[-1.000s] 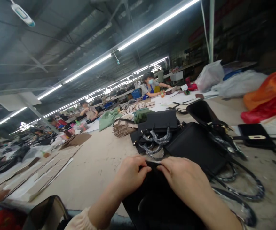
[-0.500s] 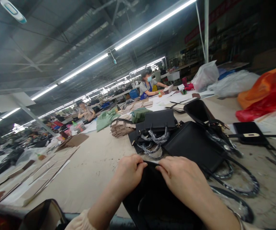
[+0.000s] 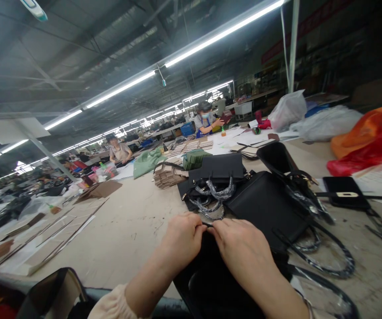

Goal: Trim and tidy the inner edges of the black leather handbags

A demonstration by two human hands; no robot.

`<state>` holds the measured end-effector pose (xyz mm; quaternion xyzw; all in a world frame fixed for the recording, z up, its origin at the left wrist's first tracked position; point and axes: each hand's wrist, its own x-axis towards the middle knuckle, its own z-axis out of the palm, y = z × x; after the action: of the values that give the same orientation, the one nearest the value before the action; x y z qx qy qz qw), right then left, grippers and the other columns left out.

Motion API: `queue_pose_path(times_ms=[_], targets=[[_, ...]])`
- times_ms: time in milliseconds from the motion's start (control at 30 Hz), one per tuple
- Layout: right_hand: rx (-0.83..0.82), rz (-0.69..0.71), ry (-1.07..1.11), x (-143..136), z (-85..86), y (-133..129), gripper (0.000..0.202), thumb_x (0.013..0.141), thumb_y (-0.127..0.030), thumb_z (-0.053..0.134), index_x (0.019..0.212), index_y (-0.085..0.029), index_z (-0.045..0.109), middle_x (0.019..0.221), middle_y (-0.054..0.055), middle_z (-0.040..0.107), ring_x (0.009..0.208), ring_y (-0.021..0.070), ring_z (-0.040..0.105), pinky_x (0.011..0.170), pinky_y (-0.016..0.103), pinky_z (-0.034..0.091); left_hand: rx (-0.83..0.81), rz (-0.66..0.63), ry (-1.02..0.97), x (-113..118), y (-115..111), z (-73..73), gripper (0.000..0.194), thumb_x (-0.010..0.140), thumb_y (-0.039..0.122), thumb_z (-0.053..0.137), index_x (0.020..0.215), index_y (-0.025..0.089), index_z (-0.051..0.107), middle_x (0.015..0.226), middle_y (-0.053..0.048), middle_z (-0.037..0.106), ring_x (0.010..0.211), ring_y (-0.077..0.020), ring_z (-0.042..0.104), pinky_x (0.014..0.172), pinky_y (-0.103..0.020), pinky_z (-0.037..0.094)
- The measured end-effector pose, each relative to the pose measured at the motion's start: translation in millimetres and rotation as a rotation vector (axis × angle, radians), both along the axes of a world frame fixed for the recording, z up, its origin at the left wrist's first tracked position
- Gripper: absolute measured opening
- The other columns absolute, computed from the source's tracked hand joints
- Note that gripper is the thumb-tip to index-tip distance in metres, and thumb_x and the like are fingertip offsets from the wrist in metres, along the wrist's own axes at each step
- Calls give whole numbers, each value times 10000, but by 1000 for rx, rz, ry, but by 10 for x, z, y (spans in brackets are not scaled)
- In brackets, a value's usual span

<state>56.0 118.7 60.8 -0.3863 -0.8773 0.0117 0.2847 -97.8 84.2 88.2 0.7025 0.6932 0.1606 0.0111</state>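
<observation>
At the near table edge, my left hand [image 3: 184, 235] and my right hand [image 3: 240, 243] pinch the upper edge of a black handbag [image 3: 215, 283]. My fingertips nearly meet at the middle of that edge. The bag's lower part drops below the picture, and my forearms hide its sides. Just beyond my hands lie more black handbags [image 3: 222, 166], their handles [image 3: 222, 190] wrapped in clear plastic. A larger black bag [image 3: 265, 206] lies beside my right hand, with a looped strap [image 3: 346, 257] to its right.
Stacked brown pieces [image 3: 167, 174] and a green cloth [image 3: 149, 161] lie farther back. A dark phone [image 3: 343, 188] and orange and red bags [image 3: 373, 137] are at right. Long flat strips [image 3: 64, 230] cover the left side. A co-worker [image 3: 206, 120] stands across the table.
My hands have drawn closer together along the bag's edge, the right one moving left. Across the table, the co-worker has lifted a dark red piece. The view has shifted slightly.
</observation>
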Motion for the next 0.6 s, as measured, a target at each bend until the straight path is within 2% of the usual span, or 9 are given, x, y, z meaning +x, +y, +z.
queue_pose_path(times_ms=[167,300,433,500,600], targets=[[28,-4,41,-32,-14,2,179,863,-171,551,697,-209,605,666,2,627,646,171,571,631,312,322,-18,-12,-16,2,-15,33,180,818,188,502,688,179,626,727,-31,644,698,-150,587,652,-245,396],[21,4,52,-12,-26,12,162,864,-174,553,714,-211,603,672,-2,626,643,168,565,637,310,314,-24,28,-95,-6,-135,80,62,768,254,603,774,199,629,814,-17,668,783,-172,605,727,-267,421],[36,-18,64,4,-39,35,181,873,-193,546,699,-204,594,664,1,622,635,161,561,630,307,303,-74,86,-71,-9,-267,93,193,690,333,693,813,205,617,814,-11,670,774,-194,605,679,-274,419],[40,-18,71,7,-42,42,184,872,-192,545,694,-203,590,663,2,621,637,160,561,632,307,304,-78,84,-61,-17,-288,85,146,717,324,669,783,206,614,795,-10,670,758,-190,606,666,-270,416],[34,1,78,4,-39,37,181,879,-194,534,709,-203,594,676,5,623,647,162,559,642,308,306,-8,62,-88,-46,-258,54,84,784,249,582,717,201,601,921,-21,684,819,-175,618,738,-267,427]])
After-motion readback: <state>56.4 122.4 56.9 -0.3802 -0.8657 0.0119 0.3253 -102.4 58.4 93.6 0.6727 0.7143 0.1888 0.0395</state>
